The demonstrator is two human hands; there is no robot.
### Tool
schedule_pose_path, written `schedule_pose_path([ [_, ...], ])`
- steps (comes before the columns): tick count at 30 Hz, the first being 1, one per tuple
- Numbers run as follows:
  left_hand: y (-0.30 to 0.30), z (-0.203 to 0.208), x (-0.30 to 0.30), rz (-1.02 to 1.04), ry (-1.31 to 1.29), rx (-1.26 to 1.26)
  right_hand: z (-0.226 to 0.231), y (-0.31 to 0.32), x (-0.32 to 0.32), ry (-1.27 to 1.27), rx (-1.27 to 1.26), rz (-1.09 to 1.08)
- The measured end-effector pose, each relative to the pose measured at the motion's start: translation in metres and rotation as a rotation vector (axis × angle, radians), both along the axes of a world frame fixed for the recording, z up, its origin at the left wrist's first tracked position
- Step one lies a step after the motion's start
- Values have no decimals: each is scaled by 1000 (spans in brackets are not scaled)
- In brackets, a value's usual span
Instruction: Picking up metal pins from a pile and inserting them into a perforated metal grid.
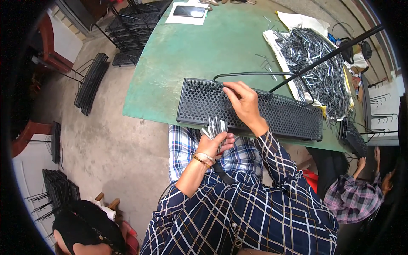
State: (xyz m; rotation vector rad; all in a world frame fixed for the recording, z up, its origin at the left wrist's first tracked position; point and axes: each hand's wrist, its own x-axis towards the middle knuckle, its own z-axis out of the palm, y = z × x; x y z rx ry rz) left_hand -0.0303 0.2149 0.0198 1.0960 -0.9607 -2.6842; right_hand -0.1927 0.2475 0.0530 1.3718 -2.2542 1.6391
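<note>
The person's left hand (pixel 211 145) holds a fanned bundle of slim grey strips (pixel 216 126), its grip closed around their lower ends, just in front of a long black perforated tray (pixel 293 117). The tray lies along the near edge of the green desk (pixel 157 85), above the person's lap, with a bent black rod (pixel 255 73) along its far side. The right hand (pixel 246 104) reaches over the tray, thumb and fingers bent down near the far rim, left of the middle; its grip is narrow, and whether it pinches a strip cannot be told. To the right, a heap of similar strips (pixel 316 68) lies on a white sack (pixel 272 40). A phone (pixel 189 11) rests at the far left. At right, a co-worker (pixel 355 199) in a plaid shirt reaches toward another black tray (pixel 352 138).
</note>
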Motion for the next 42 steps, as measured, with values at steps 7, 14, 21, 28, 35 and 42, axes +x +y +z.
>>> schedule_pose_path([
  [7, -4, 1, 6, -55, -36, 15, -18, -4, -5, 137, -14, -14],
  [14, -5, 2, 6, -86, -22, 36, -27, -2, -4, 395, 107, 70],
  [21, -12, 14, 12, 58, 19, 61, -5, 5, 12, -68, 115, 26],
  [28, -26, 16, 19, 163, 87, -39, 1, 9, 35, -713, 382, 332],
  [35, -37, 4, 37, 189, 12, -40, 12, -38, 37, -457, 37, 140],
  [42, -45, 0, 49, 160, 34, -44, -10, -89, 37, -20, -41, 159],
])
